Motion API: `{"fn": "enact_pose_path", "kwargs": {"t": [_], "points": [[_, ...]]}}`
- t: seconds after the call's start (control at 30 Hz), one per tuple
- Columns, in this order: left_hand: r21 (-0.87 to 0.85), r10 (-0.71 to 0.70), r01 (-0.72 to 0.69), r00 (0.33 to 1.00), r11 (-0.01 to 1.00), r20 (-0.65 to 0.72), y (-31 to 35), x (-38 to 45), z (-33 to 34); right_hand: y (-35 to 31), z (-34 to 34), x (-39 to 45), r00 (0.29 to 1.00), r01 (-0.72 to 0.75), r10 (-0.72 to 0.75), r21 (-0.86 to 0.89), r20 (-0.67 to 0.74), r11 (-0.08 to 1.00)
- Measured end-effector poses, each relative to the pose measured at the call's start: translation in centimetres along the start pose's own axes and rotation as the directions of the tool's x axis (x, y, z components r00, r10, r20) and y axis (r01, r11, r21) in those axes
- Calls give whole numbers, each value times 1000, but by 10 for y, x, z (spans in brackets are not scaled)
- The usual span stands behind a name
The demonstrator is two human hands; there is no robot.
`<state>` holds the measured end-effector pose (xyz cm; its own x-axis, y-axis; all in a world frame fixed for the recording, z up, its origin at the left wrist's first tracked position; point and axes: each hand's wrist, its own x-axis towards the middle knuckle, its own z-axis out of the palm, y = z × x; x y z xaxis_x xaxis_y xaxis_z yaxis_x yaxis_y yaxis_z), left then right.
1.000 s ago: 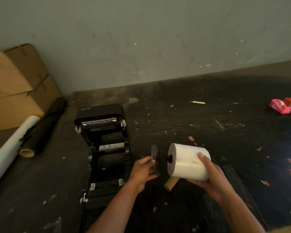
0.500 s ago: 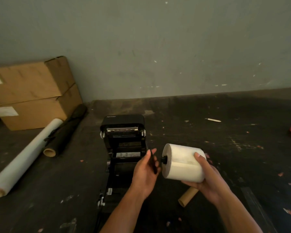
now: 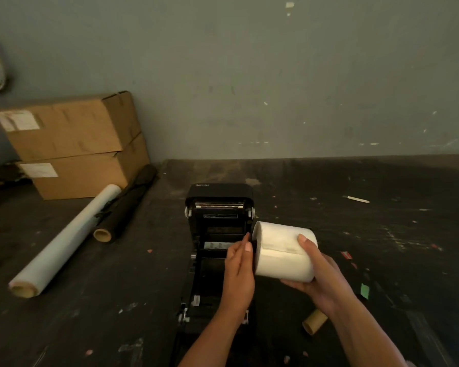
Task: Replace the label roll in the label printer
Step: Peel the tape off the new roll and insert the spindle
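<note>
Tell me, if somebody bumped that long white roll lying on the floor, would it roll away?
Probably. The long white roll is a round tube lying on its side on the flat dark floor, so a sideways nudge would likely set it rolling. The black roll lies close along one side and might stop it there. It looks long and thin, so it may sag when lifted.

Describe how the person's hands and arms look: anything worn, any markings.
Both hands, left hand and right hand, are bare: no gloves, rings or watch visible. Forearms are uncovered to the frame's bottom edge, with no sleeves in view. Fingernails are short and unpainted. No markings can be made out in the dim light.
</note>
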<state>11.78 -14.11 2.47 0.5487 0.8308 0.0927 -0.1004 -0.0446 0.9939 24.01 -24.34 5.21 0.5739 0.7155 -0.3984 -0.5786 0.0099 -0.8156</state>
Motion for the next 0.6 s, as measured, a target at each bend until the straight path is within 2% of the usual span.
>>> {"fn": "enact_pose_path", "kwargs": {"t": [0.2, 0.4, 0.6], "points": [[-36, -51, 50, 999, 998, -9, 8, -3, -22, 6, 17, -3, 999, 40, -40, -29, -23, 999], [-67, -122, 121, 993, 990, -3, 22, -13, -43, 14, 33, -6, 986, 160, -164, -162, -13, 974], [-318, -328, 302, 944, 899, -29, 30, -16, -60, 27, 55, -8, 959, 276, -282, -319, 27, 907]]}}
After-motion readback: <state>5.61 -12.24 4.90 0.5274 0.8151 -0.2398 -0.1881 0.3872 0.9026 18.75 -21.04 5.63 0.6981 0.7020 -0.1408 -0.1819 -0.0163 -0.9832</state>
